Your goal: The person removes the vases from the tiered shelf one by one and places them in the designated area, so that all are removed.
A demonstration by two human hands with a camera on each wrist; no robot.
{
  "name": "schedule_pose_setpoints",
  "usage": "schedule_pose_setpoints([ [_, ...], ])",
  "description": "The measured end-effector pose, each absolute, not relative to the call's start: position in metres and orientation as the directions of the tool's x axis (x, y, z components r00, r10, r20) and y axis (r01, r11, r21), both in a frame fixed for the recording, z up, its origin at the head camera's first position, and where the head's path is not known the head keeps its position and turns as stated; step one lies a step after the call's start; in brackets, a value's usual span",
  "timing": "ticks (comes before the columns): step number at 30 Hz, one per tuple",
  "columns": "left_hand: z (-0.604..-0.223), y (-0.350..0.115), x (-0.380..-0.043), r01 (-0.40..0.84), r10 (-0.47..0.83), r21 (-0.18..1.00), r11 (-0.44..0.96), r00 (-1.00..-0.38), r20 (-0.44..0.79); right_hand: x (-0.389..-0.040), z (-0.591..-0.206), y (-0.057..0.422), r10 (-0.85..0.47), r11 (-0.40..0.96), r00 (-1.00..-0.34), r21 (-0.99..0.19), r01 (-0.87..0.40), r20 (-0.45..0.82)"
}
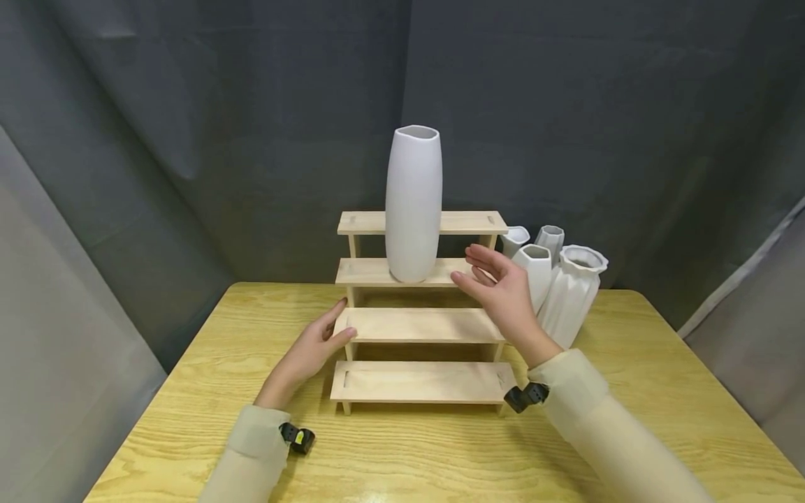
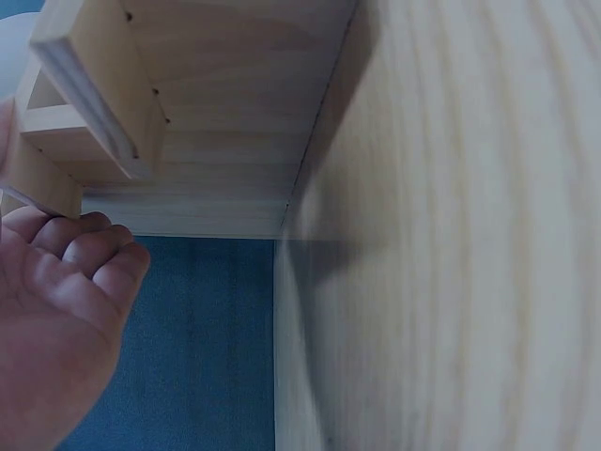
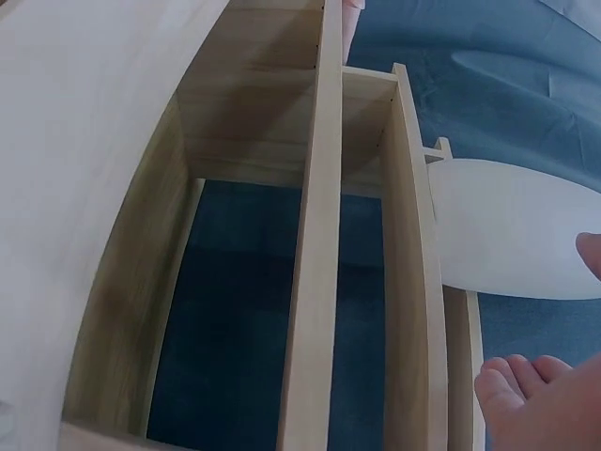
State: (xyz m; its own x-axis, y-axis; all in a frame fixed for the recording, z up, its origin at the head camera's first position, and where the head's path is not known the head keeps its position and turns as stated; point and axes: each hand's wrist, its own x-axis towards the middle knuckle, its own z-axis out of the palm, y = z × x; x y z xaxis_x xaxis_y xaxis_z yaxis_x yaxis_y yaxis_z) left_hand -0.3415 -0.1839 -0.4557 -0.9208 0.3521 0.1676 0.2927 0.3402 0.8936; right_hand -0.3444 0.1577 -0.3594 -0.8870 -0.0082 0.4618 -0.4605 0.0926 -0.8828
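A tall white vase (image 1: 414, 206) stands upright on the second shelf from the top of a stepped wooden display stand (image 1: 418, 325). My left hand (image 1: 314, 347) grips the stand at the left end of the third shelf down, thumb on top. In the left wrist view, the curled fingers of that left hand (image 2: 70, 282) lie against the wooden edge. To the right of the vase, my right hand (image 1: 503, 290) is held with fingers extended and nothing in it. The right wrist view has the right hand (image 3: 545, 399) below the vase (image 3: 512, 225), apart from it.
Several other white vases cluster behind and right of the stand, among them a wide fluted one (image 1: 574, 293), a faceted one (image 1: 534, 272) and a narrow greyish one (image 1: 551, 241). The wooden table (image 1: 390, 454) has its back edge close to a dark grey curtain (image 1: 283, 140).
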Motion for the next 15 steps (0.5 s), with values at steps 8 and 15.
schedule_pose_setpoints([
  [8,-0.454,-0.182,-0.34,0.301,0.352,0.885,0.357,-0.92,0.171,-0.351,-0.358,0.152,-0.022,0.108,-0.884,-0.878,-0.467,0.467],
  [15,-0.454,-0.184,-0.341,0.292,0.35,0.886,0.36,-0.923,0.162,-0.356,-0.357,0.147,-0.017,0.099,-0.889,-0.884,-0.457,0.458],
])
